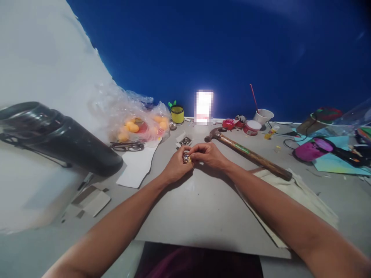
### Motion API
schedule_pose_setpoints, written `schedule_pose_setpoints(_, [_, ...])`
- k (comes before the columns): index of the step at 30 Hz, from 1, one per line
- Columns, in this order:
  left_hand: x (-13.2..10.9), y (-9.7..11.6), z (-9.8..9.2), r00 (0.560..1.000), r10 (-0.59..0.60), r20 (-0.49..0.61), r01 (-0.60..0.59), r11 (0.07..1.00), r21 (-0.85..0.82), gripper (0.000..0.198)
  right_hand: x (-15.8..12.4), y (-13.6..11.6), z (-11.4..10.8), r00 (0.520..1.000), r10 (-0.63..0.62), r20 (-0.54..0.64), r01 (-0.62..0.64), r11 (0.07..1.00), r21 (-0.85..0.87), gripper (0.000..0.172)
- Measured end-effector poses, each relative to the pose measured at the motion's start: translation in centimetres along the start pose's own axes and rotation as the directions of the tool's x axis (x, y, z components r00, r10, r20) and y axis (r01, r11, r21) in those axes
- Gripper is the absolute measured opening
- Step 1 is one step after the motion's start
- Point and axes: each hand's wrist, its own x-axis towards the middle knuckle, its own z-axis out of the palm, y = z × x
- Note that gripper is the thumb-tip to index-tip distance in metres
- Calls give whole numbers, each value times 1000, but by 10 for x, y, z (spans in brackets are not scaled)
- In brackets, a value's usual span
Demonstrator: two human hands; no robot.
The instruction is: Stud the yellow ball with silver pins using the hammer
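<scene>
Near the middle of the grey table, my left hand (177, 166) is closed around a small round ball (186, 157) with shiny metallic pieces on it and a bit of yellow. From the right, my right hand (209, 154) meets it, thumb and forefinger pinched at the ball's right side. Whether those fingertips hold a small piece is too small to tell. Just beyond my hands, a small open white box (184, 140) contains many shiny metal bits. Another shiny ball (172, 125) rests farther back, beside a yellow pot (177, 114).
A hammer (249, 152) lies right of my hands, its handle end on a cloth (301, 197). At left are a black cylinder (72, 139), glasses (127, 146), white paper (137, 164) and a plastic bag (139, 127) of orange balls. A paper cup (263, 116) stands at back right.
</scene>
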Motion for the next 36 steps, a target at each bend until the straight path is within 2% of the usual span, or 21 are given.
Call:
schedule_pose_setpoints(5, [0, -4, 1, 1000, 21, -4, -21, 999, -33, 44, 1, 5, -1, 1000, 24, -11, -23, 996, 85, 21])
schedule_pose_setpoints(9, [-1, -4, 2, 997, 77, -19, -77, 997, -17, 57, 2, 7, -3, 999, 28, -27, -25, 992, 126, 23])
schedule_pose_setpoints(20, [-4, 2, 2, 989, 145, 4, -145, 989, 12, 72, -1, -3, -7, 1000, -11, -18, 11, 1000, -22, 17])
schedule_pose_setpoints(24, [-5, -1, 2, 985, 171, -7, -171, 985, 34, 73, -1, -5, -8, 1000, 8, -2, -8, 1000, -8, 18])
schedule_pose_setpoints(29, [-5, -3, 2, 986, 165, -6, -165, 986, 30, 62, 2, -5, -12, 999, 36, -30, -35, 998, 43, 24])
schedule_pose_setpoints(33, [-3, -5, 2, 977, 192, -97, -179, 976, 122, 52, 4, -2, -16, 998, 67, -18, -66, 996, 66, 31])
schedule_pose_setpoints(36, [-2, -7, 2, 973, 184, -136, -159, 972, 175, 37, 4, 0, -17, 997, 81, 6, -81, 993, 85, 33])
